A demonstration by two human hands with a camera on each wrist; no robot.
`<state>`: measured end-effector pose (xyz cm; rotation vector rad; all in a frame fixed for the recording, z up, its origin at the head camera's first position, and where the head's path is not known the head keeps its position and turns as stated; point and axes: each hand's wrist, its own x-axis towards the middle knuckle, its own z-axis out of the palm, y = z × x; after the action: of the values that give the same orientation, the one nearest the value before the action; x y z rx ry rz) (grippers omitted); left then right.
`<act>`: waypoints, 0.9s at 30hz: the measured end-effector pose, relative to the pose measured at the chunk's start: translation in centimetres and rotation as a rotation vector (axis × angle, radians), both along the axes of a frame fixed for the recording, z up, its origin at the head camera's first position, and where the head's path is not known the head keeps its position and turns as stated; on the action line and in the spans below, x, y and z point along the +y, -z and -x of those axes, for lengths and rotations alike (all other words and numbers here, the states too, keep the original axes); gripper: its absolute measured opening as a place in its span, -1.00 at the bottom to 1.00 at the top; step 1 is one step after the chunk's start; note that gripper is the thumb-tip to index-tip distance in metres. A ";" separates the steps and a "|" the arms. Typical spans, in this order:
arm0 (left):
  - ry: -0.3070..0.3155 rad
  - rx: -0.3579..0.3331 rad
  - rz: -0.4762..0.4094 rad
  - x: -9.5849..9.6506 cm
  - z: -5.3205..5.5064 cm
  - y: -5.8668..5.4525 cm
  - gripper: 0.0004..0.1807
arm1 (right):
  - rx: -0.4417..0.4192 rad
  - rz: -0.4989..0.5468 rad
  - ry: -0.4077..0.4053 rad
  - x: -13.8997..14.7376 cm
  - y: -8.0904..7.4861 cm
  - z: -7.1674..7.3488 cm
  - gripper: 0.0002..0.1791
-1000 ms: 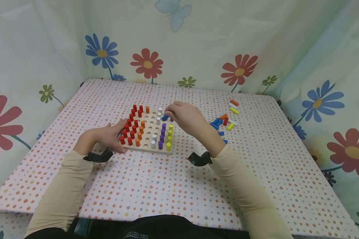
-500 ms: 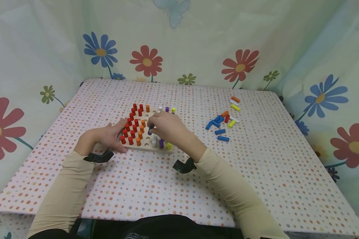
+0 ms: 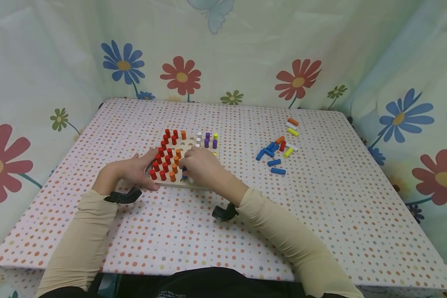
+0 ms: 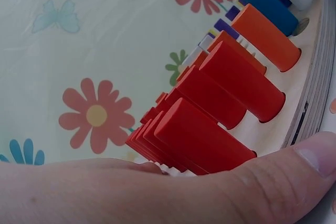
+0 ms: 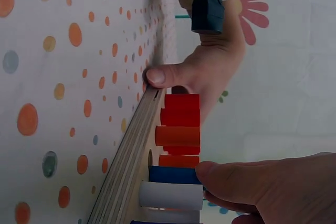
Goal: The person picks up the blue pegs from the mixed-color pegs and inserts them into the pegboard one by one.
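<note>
A wooden pegboard [image 3: 174, 184] stands on the table with upright pegs in its holes. Its left columns hold red pegs [image 3: 161, 151] and orange pegs [image 3: 172, 176]. My left hand [image 3: 135, 169] rests against the board's left side, thumb [image 4: 294, 166] extended along the front corner; its other fingers are mostly hidden. Between thumb and fingertips my right hand [image 3: 201, 165] pinches a blue peg [image 5: 173, 174], upright at the front, between an orange peg [image 5: 178, 136] and a white peg [image 5: 170, 196]. The right hand covers part of the board's right half in the head view.
Right of the board lie several loose blue pegs [image 3: 277, 171], with a red peg [image 3: 282, 146], orange, white and yellow pegs [image 3: 292, 132] farther back. Purple pegs [image 3: 206, 143] stand at the board's back right. A dotted cloth [image 3: 193, 231] covers the table.
My right hand has moved left and toward the board's front with the blue peg, from the right columns to beside the front orange peg. The left hand stays at the board's corner.
</note>
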<state>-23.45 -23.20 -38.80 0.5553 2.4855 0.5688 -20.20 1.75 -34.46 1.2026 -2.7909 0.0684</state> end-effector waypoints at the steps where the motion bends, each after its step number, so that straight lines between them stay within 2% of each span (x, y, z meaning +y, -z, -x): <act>1: -0.001 0.001 0.003 0.0 0.0 0.0 0.46 | -0.003 0.005 -0.007 0.0 0.1 0.0 -0.80; 5: -0.003 0.004 0.014 0.1 0.0 0.0 0.46 | 0.005 0.005 -0.012 0.0 0.3 0.0 -0.80; 15: -0.001 0.003 0.014 0.1 0.0 -0.2 0.45 | 0.042 -0.044 0.064 0.0 0.4 0.5 -0.82; 27: 0.008 0.005 0.013 0.2 -0.1 -0.3 0.45 | 0.017 -0.011 0.146 0.4 0.9 1.2 -0.83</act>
<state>-23.36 -23.03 -38.55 0.5621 2.4893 0.5486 -21.44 2.19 -35.33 0.9934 -2.8577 0.0311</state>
